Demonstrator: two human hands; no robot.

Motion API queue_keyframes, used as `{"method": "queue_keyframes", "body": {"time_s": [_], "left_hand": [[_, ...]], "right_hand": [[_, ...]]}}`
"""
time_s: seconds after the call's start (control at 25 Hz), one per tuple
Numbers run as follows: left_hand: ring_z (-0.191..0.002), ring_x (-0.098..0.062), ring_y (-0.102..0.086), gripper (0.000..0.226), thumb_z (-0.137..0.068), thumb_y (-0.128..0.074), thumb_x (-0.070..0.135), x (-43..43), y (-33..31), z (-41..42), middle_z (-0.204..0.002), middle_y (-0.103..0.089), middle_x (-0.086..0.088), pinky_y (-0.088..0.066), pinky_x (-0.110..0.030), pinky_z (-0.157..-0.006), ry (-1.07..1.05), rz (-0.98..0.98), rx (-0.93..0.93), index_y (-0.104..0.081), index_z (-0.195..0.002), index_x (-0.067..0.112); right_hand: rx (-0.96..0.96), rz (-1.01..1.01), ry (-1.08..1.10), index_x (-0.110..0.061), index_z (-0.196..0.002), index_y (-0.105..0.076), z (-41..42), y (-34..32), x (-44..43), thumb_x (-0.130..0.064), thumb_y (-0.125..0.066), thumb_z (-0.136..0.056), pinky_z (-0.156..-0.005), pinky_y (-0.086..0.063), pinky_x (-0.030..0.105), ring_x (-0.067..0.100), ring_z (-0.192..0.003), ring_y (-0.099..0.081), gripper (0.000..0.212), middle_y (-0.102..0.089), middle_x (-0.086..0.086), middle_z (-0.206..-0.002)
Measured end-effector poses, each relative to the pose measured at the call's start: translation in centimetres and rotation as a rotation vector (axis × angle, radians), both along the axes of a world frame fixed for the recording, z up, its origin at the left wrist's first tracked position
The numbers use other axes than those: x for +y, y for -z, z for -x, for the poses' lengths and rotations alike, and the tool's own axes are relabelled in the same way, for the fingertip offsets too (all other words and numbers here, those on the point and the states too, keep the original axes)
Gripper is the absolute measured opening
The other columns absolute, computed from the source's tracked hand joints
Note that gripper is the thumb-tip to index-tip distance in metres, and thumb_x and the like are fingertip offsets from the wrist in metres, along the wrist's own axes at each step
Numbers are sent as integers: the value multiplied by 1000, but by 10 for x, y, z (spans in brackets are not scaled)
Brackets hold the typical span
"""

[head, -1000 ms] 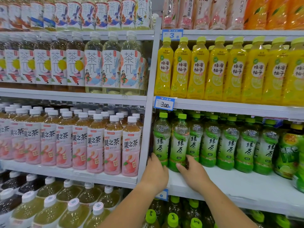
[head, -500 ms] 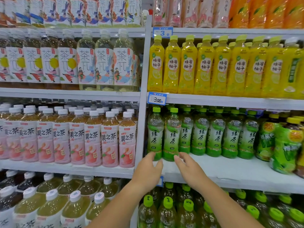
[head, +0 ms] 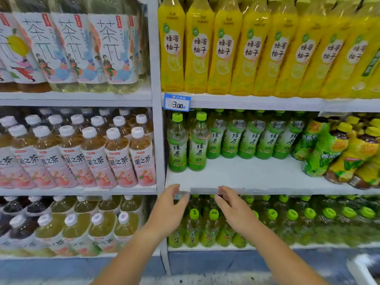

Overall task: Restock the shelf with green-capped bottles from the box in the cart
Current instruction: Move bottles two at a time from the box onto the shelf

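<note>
Green-capped bottles (head: pixel 198 145) stand at the left front of the shelf (head: pixel 257 175), the left hand (head: pixel 166 210) and right hand (head: pixel 232 212) hovering near its edge, fingers loosely spread and empty, so placing looks done and fetching more from the unseen box comes next.

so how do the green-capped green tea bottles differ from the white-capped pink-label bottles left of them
The green-capped green tea bottles have green labels and pale liquid; the white-capped pink-label bottles hold amber liquid. Most green ones sit back, leaving bare shelf in front; the pink ones reach the edge. Both stand upright.
</note>
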State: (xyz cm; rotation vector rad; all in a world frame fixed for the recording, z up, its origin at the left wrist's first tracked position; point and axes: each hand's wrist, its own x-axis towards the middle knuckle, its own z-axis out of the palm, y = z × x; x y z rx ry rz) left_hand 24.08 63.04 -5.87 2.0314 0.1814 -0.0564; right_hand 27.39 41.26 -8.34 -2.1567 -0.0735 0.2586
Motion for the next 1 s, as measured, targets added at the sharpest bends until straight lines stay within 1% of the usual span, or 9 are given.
{"method": "queue_keyframes", "body": {"time_s": [0.16, 0.28, 0.36, 0.44, 0.56, 0.64, 0.72, 0.84, 1.0], "left_hand": [[-138, -12, -42, 60, -98, -56, 46, -13, -41, 17, -153, -44, 7, -35, -29, -109, 52, 29, 164, -38, -151, 24], [-138, -14, -42, 58, -99, -56, 43, -36, -87, 30, -152, -45, 4, -35, -30, -109, 110, 42, 219, -40, -150, 21], [-139, -14, -41, 57, -100, -55, 42, -54, -119, 38, -153, -43, 4, -35, -32, -109, 168, 51, 247, -39, -150, 21], [-139, -14, -42, 59, -100, -53, 44, -75, -150, 48, -156, -40, 5, -38, -36, -111, 249, 39, 282, -36, -153, 22], [-125, -10, -53, 60, -100, -52, 44, -108, -187, 70, -156, -40, 5, -44, -30, -98, 357, 29, 307, -36, -153, 21], [-134, -15, -47, 60, -100, -53, 45, -132, -205, 85, -155, -41, 3, -39, -31, -103, 423, 43, 324, -37, -153, 20], [-140, -17, -41, 59, -100, -53, 45, -158, -217, 101, -156, -40, 3, -36, -32, -107, 495, 56, 328, -37, -152, 20], [-142, -16, -39, 60, -101, -52, 45, -201, -224, 127, -157, -37, 4, -35, -35, -112, 582, 74, 329, -35, -153, 21], [-139, -15, -43, 59, -99, -56, 42, -273, -219, 159, -155, -41, 4, -36, -37, -114, 647, 103, 360, -39, -151, 20]], "right_hand": [[148, -45, 80, -27, -153, -34, 33, -46, -13, -48, -49, -100, -115, -34, 33, 9, -141, -39, 59, -40, -9, -155], [195, -63, 148, -24, -153, -33, 62, -93, -29, -46, -48, -101, -113, -34, 31, 12, -141, -38, 59, -40, -7, -155], [221, -86, 216, -21, -153, -35, 81, -124, -43, -44, -49, -101, -111, -34, 28, 14, -141, -39, 58, -40, -4, -154], [230, -93, 305, -22, -151, -36, 104, -157, -63, -43, -50, -101, -112, -36, 32, 16, -141, -40, 56, -41, -3, -154], [263, -82, 418, -20, -154, -30, 148, -202, -95, -41, -47, -103, -116, -34, 38, 17, -144, -36, 58, -35, -3, -158], [272, -76, 500, -21, -156, -27, 178, -222, -116, -42, -46, -103, -117, -33, 39, 17, -145, -34, 59, -33, -4, -159], [266, -61, 602, -23, -154, -30, 209, -237, -138, -42, -46, -103, -114, -35, 37, 15, -142, -37, 57, -36, -4, -157], [274, -48, 703, -22, -151, -35, 255, -249, -176, -44, -45, -102, -108, -37, 32, 11, -132, -43, 55, -41, -11, -148], [295, -71, 816, -17, -151, -36, 300, -243, -244, -44, -48, -102, -105, -40, 30, 13, -128, -47, 57, -42, -6, -150]]}}
